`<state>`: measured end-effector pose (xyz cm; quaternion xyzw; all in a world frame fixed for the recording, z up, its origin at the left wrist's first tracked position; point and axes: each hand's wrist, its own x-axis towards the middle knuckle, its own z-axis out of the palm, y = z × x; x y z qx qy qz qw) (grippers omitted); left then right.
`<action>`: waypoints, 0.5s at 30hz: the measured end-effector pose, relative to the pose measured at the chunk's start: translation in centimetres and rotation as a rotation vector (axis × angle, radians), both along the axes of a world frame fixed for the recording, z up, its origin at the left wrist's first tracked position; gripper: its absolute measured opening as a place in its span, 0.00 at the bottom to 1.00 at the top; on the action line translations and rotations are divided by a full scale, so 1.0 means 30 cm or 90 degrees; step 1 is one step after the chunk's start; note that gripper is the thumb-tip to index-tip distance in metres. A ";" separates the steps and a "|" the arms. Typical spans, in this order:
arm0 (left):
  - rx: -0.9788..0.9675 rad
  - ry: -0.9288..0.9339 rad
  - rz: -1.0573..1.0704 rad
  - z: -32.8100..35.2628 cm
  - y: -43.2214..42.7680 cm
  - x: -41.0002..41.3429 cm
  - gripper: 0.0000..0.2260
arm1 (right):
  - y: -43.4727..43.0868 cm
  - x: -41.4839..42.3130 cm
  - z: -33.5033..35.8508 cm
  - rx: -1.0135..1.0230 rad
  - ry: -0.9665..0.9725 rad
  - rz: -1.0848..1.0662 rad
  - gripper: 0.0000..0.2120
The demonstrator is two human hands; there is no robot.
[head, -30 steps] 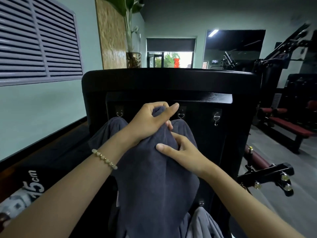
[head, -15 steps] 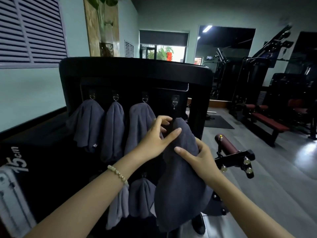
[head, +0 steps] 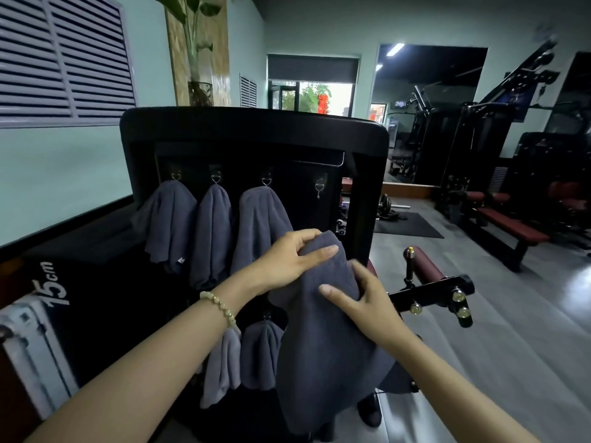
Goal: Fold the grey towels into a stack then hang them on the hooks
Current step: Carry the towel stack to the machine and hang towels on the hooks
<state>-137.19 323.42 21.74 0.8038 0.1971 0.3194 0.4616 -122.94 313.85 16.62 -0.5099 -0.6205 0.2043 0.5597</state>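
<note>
Three hung towels (head: pixel 212 238) drape from the top row of the black rack (head: pixel 256 129), two lower towels (head: pixel 259 356) hang beneath, and the free hook (head: pixel 319 187) waits bare near the rack's right edge. The held towel (head: pixel 323 353) is below and in front of that hook, clear of it, with its long tail dangling past the lower row.

The left hand (head: pixel 287 262) pinches the bunched peak between thumb and fingertips. The right hand (head: pixel 363 303) wraps the cloth just beneath, thumb across the front, fingers curled behind and a touch blurred.

Soft, light, floppy stuff, this: no stiffness at all, and it'll slump wherever it isn't gathered. The best hold looks like that tight peak. Keep a firm little fold on top so the hook has something to catch, and let the rest hang.
</note>
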 end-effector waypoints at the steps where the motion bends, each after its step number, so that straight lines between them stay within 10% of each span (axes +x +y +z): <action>1: -0.011 -0.004 -0.010 0.007 0.007 -0.012 0.09 | 0.011 0.012 0.012 -0.003 0.000 -0.012 0.19; 15: 0.032 0.234 -0.076 0.093 0.286 -0.212 0.18 | 0.249 0.009 0.178 -0.231 -0.029 0.123 0.46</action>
